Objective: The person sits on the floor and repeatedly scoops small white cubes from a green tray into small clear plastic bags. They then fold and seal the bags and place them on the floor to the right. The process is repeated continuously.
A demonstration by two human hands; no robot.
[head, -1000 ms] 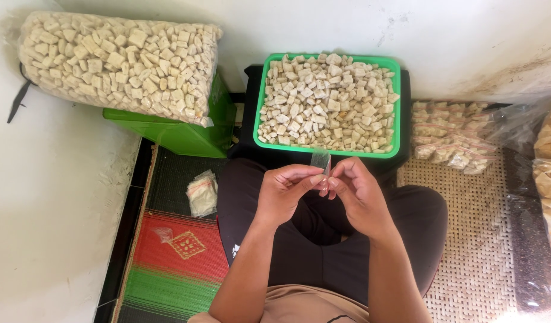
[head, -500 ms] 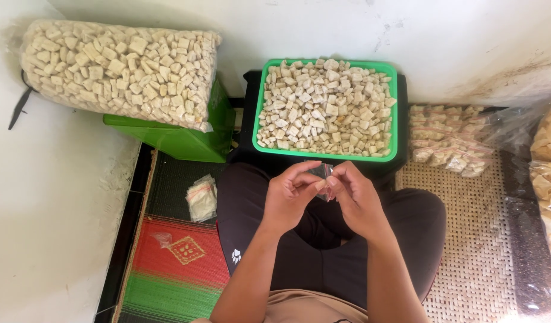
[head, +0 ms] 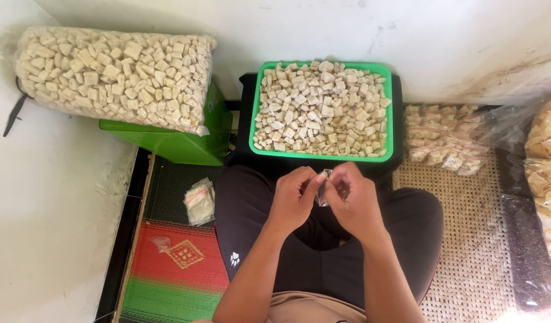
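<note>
- left hand [head: 294,200] and right hand [head: 354,200] both pinching a small clear plastic bag [head: 324,186] between them, over the lap
- green tray [head: 323,157] of pale cracker chunks at 12 o'clock, just beyond the hands

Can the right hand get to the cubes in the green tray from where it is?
Probably yes. The green tray of pale cubes sits open just beyond the right hand, nothing between them. But both hands are pinching a small clear bag, so the right hand isn't free.
</note>
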